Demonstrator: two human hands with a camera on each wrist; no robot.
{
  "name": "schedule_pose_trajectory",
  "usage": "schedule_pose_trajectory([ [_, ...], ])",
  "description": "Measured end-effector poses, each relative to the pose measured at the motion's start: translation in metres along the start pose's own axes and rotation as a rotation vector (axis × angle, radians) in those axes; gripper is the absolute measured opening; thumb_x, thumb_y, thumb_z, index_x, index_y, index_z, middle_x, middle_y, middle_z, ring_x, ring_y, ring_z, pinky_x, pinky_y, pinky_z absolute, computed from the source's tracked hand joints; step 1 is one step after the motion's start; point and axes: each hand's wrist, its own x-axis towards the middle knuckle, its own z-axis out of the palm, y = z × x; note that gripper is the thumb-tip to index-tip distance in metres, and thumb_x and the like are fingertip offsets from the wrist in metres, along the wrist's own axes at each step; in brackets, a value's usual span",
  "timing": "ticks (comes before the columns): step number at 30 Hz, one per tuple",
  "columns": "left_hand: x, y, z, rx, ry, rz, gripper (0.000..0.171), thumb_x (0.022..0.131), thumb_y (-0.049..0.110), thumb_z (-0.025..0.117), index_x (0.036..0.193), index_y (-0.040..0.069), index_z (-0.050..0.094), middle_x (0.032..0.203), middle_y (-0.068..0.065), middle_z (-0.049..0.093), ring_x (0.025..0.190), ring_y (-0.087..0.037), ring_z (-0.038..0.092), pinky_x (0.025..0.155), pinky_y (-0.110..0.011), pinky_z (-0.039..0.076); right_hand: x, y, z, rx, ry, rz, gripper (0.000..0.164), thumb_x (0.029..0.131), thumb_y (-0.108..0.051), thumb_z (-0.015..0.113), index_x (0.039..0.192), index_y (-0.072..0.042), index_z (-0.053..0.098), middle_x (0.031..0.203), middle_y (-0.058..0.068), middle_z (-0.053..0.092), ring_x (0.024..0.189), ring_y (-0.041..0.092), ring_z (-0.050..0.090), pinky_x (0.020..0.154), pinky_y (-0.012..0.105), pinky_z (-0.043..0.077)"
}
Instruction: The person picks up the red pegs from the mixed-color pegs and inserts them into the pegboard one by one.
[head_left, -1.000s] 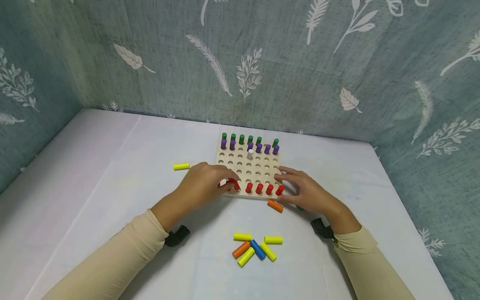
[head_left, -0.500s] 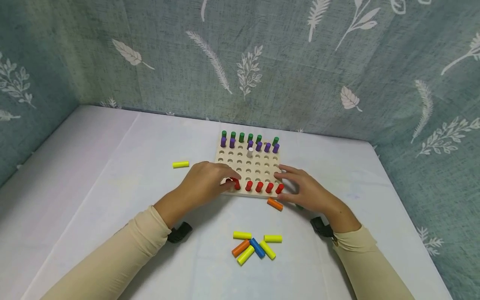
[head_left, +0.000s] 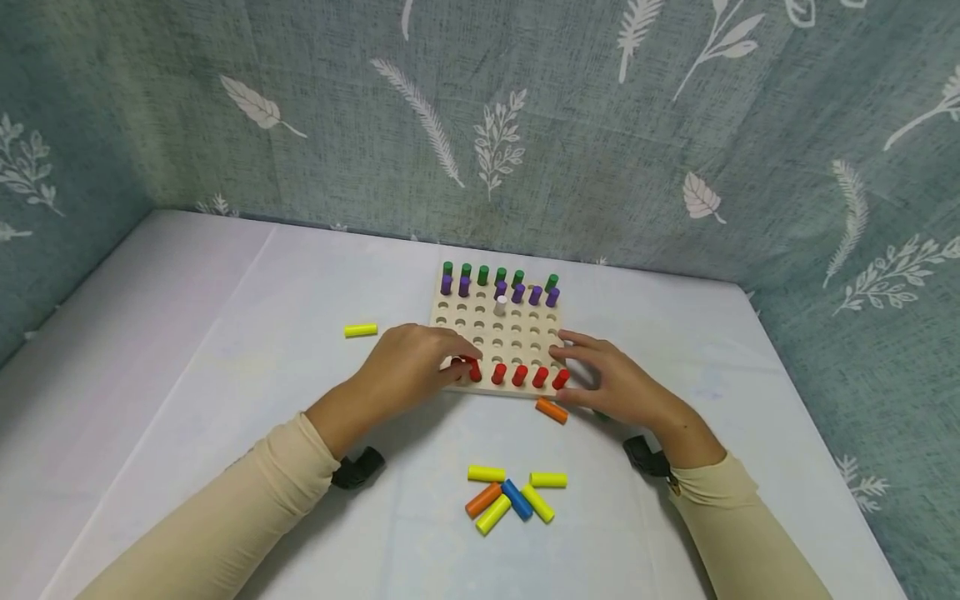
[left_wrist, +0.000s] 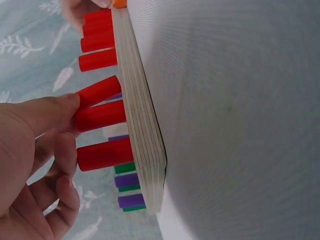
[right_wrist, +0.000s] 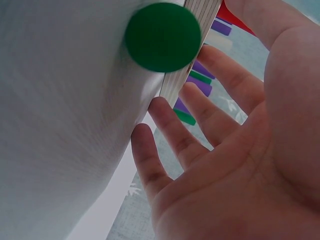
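Note:
A wooden pegboard [head_left: 525, 337] lies on the white-covered table, with a row of red pegs [head_left: 519, 376] along its near edge. My left hand [head_left: 405, 365] is at the near left corner. Its thumb and a finger pinch a slightly tilted red peg [left_wrist: 100, 91] over the board, beside two other red pegs at that end. Whether its lower end is fully in a hole is hard to tell. My right hand [head_left: 615, 379] rests along the board's right side, fingers spread and touching the edge. A green peg [right_wrist: 162, 37] lies next to the board below that hand.
Purple pegs [head_left: 518, 293] and green pegs [head_left: 483, 275] stand in the far rows, with a white peg [head_left: 500, 306] before them. An orange peg [head_left: 552, 410] lies at the near edge. Loose yellow, orange and blue pegs [head_left: 517, 500] lie nearer; one yellow peg [head_left: 361, 330] is left.
The red peg in my left hand has come more upright at the near row. My right hand has stayed at the board's right side.

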Motion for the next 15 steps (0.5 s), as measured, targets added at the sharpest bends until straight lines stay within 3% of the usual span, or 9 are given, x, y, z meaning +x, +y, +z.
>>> schedule_pose_trajectory([
  [15, 0.0018, 0.0012, -0.0003, -0.020, -0.015, -0.005, 0.024, 0.083, 0.015, 0.082, 0.106, 0.016, 0.079, 0.103, 0.004, 0.078, 0.097, -0.013, 0.074, 0.081, -0.035, 0.058, 0.0005, -0.0021, -0.0025, 0.004, -0.008, 0.032, 0.066, 0.082, -0.032, 0.082, 0.141, -0.016, 0.058, 0.161, 0.009, 0.035, 0.148, 0.039, 0.030, 0.115, 0.063, 0.026],
])
